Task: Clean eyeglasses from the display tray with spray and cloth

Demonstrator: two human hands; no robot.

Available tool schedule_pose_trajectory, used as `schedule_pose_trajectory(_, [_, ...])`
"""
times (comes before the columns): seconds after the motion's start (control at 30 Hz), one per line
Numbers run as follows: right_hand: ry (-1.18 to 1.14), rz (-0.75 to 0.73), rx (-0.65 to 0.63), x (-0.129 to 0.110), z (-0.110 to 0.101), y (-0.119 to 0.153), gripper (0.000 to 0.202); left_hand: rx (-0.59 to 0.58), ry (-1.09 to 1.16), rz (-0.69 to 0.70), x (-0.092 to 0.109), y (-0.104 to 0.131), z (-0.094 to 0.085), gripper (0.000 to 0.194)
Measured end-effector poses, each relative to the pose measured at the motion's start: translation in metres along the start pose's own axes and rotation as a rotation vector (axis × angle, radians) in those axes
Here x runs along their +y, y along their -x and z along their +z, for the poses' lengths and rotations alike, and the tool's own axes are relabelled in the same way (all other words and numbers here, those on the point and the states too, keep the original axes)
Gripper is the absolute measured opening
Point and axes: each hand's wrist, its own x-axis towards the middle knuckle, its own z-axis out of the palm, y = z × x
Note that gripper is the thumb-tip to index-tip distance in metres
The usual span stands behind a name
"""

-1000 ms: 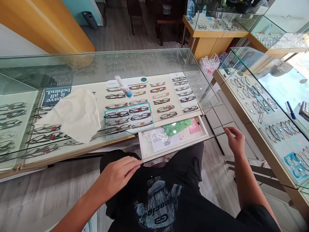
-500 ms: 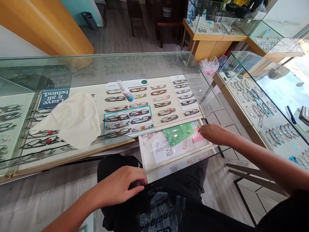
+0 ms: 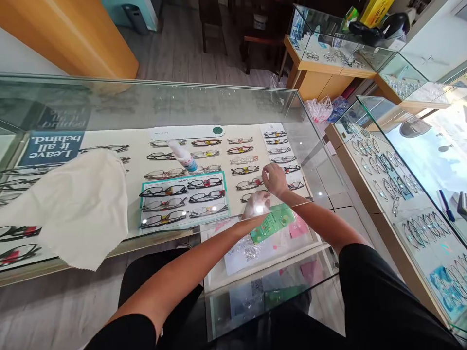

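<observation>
My left hand (image 3: 256,204) shows pale through the glass top, within the display case (image 3: 207,232) and close to the front row of eyeglasses (image 3: 249,183). Glare washes out its fingers. My right hand (image 3: 274,179) lies over the right part of the glass, just beyond my left one, with its fingers curled in. Whatever it may hold is hidden. Below both wrists a white drawer (image 3: 219,284) is pulled out. In it are a green card (image 3: 272,224), pink slips (image 3: 298,227) and white papers with printed codes (image 3: 233,257).
A cream cloth (image 3: 87,204) drapes over the case's left side. A small white-and-blue bottle (image 3: 183,156) stands tilted in view among several frames. A teal-edged tray (image 3: 226,194) holds more glasses. Another glass case (image 3: 386,194) runs along the right.
My left hand has gone from my lap forward into the case. My right hand has left the drawer's right edge and moved up and left over the glass. The view has shifted closer.
</observation>
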Motion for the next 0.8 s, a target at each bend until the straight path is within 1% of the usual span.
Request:
schedule_pose_trajectory(0.03, [-0.021, 0.032, 0.051, 0.001, 0.004, -0.014, 0.032, 0.043, -0.003, 0.003, -0.002, -0.016, 0.006, 0.015])
schedule_pose_trajectory(0.1, [-0.062, 0.11, 0.14, 0.008, 0.009, -0.041, 0.033, 0.125, -0.016, 0.007, -0.006, -0.044, 0.013, 0.016])
schedule_pose_trajectory(0.17, [-0.097, 0.202, 0.208, 0.02, 0.012, -0.068, 0.036, 0.192, -0.025, 0.012, -0.01, -0.065, 0.016, 0.016])
schedule_pose_trajectory(0.23, [-0.123, 0.288, 0.243, 0.037, 0.012, -0.095, 0.038, 0.246, -0.009, 0.021, -0.012, -0.082, 0.019, 0.016])
schedule_pose_trajectory(0.33, [-0.142, 0.364, 0.231, 0.069, 0.008, -0.131, 0.038, 0.312, 0.036, 0.031, -0.013, -0.106, 0.024, 0.017])
schedule_pose_trajectory(0.43, [-0.13, 0.37, 0.188, 0.097, 0.002, -0.161, 0.038, 0.332, 0.05, 0.037, -0.013, -0.134, 0.027, 0.018])
schedule_pose_trajectory(0.5, [-0.103, 0.347, 0.159, 0.11, -0.001, -0.177, 0.037, 0.325, 0.04, 0.036, -0.015, -0.153, 0.026, 0.019])
schedule_pose_trajectory(0.57, [-0.067, 0.321, 0.125, 0.117, -0.001, -0.191, 0.035, 0.327, 0.021, 0.013, -0.017, -0.169, 0.023, 0.021])
schedule_pose_trajectory(0.67, [-0.013, 0.299, 0.058, 0.124, 0.005, -0.21, 0.033, 0.356, 0.027, -0.059, -0.02, -0.181, 0.02, 0.024])
schedule_pose_trajectory(0.73, [0.017, 0.293, 0.012, 0.129, 0.012, -0.22, 0.034, 0.353, 0.041, -0.074, -0.019, -0.179, 0.02, 0.024])
schedule_pose_trajectory(0.8, [0.04, 0.294, -0.03, 0.135, 0.019, -0.228, 0.034, 0.334, 0.04, -0.057, -0.015, -0.17, 0.019, 0.023])
